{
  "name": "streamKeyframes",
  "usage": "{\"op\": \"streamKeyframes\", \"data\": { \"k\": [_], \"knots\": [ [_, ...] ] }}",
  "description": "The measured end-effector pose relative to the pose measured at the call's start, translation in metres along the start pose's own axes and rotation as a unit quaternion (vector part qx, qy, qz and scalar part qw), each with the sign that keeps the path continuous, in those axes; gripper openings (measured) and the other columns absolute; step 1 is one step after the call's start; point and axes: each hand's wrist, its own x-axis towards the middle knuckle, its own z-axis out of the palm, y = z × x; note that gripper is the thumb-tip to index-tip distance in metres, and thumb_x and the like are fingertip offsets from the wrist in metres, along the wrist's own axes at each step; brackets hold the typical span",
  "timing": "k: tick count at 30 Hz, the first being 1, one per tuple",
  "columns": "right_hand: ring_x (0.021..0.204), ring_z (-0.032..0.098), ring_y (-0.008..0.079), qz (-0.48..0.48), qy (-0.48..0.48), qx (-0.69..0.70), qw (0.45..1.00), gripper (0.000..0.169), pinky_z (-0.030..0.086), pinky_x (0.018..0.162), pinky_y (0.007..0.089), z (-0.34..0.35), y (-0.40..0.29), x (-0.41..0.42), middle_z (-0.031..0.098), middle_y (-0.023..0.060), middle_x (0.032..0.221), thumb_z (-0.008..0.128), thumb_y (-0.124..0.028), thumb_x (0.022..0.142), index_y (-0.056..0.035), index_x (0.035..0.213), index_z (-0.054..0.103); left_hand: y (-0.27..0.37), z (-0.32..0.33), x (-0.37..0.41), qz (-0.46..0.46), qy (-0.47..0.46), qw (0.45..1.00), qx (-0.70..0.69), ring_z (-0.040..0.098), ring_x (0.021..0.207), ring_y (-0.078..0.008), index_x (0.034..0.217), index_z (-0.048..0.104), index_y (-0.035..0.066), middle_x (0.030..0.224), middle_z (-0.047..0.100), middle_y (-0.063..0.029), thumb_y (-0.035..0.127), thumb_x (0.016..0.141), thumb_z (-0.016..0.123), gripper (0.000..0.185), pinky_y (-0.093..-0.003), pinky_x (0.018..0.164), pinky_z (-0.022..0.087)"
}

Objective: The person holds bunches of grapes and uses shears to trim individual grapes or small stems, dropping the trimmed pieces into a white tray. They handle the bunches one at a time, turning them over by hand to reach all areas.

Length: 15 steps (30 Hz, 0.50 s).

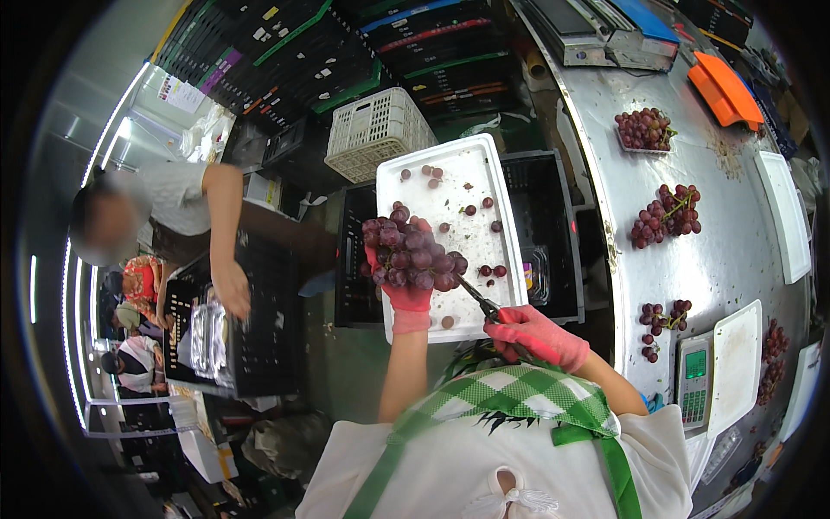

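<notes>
A large bunch of red grapes (418,256) rests in my gloved left hand (408,301), which wraps it from below and behind. My right hand (535,334), in a matching red-pink glove, grips dark-handled scissors (481,300). Their blades reach the lower right side of the bunch; the tips are partly lost against the grapes. Below both hands lies a white foam tray (467,194) with several loose grapes (433,175) and bits of stem on it. The tray sits across a black plastic crate (551,259).
At the right, a metal table (583,97) bears grape bunches (668,214), a filled punnet (645,130) and a digital scale (697,383). A white basket (379,133) and stacked black crates (447,65) stand ahead. On the left a person (188,201) reaches over a crate (266,337).
</notes>
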Motion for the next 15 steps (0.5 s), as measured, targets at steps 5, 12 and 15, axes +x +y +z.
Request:
{"op": "streamKeyframes", "data": {
  "k": [5, 12, 15],
  "knots": [
    [0.055, 0.043, 0.0038, -0.002, 0.011, 0.006, 1.000, 0.028, 0.036, 0.049, 0.0199, 0.004, 0.007, 0.007, 0.050, -0.0038, 0.068, 0.068, -0.031, 0.087, -0.0091, 0.078, 0.053, 0.003, -0.008, -0.001, 0.003, -0.058, 0.998, -0.013, 0.046, 0.120, -0.0262, 0.121, 0.055, 0.010, 0.122, 0.056, -0.0094, 0.048, 0.092, 0.053, 0.048, -0.0410, 0.108, 0.033],
    [0.054, 0.044, 0.0046, -0.003, 0.045, -0.038, 0.998, 0.029, 0.036, 0.048, 0.0224, 0.006, 0.014, 0.011, 0.052, -0.0027, 0.064, 0.069, -0.030, 0.085, -0.0059, 0.078, 0.056, 0.013, -0.013, -0.005, 0.038, 0.012, 0.999, 0.011, 0.047, 0.118, -0.0245, 0.115, 0.057, 0.008, 0.118, 0.058, -0.0080, 0.045, 0.093, 0.051, 0.043, -0.0405, 0.109, 0.033],
    [0.054, 0.045, 0.0045, 0.005, 0.047, -0.044, 0.998, 0.029, 0.037, 0.049, 0.0226, 0.006, 0.011, 0.008, 0.052, -0.0026, 0.065, 0.069, -0.031, 0.085, -0.0053, 0.079, 0.056, 0.013, -0.015, -0.003, 0.054, 0.017, 0.998, 0.034, 0.049, 0.114, -0.0228, 0.113, 0.058, 0.009, 0.116, 0.059, -0.0070, 0.044, 0.094, 0.051, 0.041, -0.0394, 0.107, 0.034]
  ]
}}
